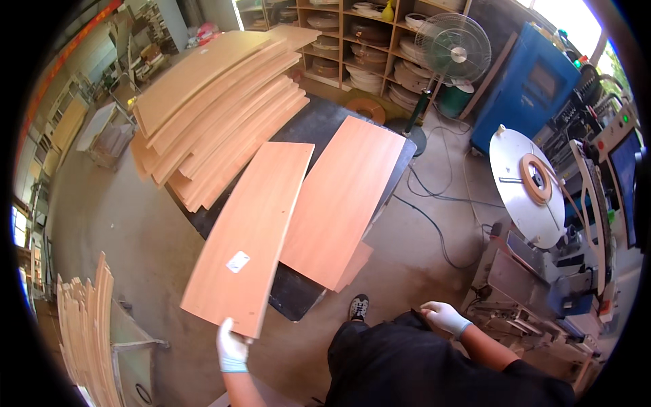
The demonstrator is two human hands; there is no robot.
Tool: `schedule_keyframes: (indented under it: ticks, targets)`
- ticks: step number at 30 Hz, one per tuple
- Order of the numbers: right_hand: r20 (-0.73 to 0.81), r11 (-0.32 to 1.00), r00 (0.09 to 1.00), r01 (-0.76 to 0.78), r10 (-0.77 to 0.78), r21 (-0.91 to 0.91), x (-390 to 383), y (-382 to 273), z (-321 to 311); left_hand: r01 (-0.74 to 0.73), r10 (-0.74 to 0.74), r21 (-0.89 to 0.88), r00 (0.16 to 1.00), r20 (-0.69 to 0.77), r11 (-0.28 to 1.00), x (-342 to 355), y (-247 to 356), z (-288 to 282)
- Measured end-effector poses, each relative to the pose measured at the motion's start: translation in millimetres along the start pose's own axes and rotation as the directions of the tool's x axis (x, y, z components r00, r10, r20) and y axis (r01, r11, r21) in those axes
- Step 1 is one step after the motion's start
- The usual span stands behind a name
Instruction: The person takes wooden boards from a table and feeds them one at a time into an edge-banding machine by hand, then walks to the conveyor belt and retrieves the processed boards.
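A long wood-grain panel [252, 210] with a small white label lies tilted across the stack, its near end jutting past the black table's edge. My gloved left hand [232, 347] grips that near end at its corner, the thumb side on top and the other fingers hidden beneath. A second panel [346, 200] of the same colour lies to the right, partly covered by the first. Beside my dark clothing is my gloved right hand [444, 318], its fingers curled together; anything inside them is hidden.
A tall stack of panels [224, 88] stands on the far left of the black table [293, 298]. A fan [458, 54] and cables stand beyond. At right is a machine with a white round reel plate [512, 169]; at lower left, upright wooden strips [88, 332].
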State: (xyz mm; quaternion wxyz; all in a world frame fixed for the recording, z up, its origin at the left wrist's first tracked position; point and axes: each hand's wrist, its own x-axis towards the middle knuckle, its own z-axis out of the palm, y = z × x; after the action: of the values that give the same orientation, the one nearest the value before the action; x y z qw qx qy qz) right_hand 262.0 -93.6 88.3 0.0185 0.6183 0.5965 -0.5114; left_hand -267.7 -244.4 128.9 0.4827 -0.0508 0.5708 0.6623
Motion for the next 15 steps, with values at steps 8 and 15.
schedule_keyframes:
  ticks: [8, 15]
  targets:
    - [0.317, 0.811, 0.809, 0.299, -0.495, 0.503, -0.3, -130.0, 4.1, 0.017, -0.183, 0.258, 0.752, 0.634, 0.966, -47.5, -86.6, 166.3]
    - [-0.089, 0.437, 0.894, 0.299, -0.439, 0.848, 25.3, -165.8, 3.4, -0.279, -0.214, 0.366, 0.454, 0.865, 0.888, -19.2, -146.8, 271.4]
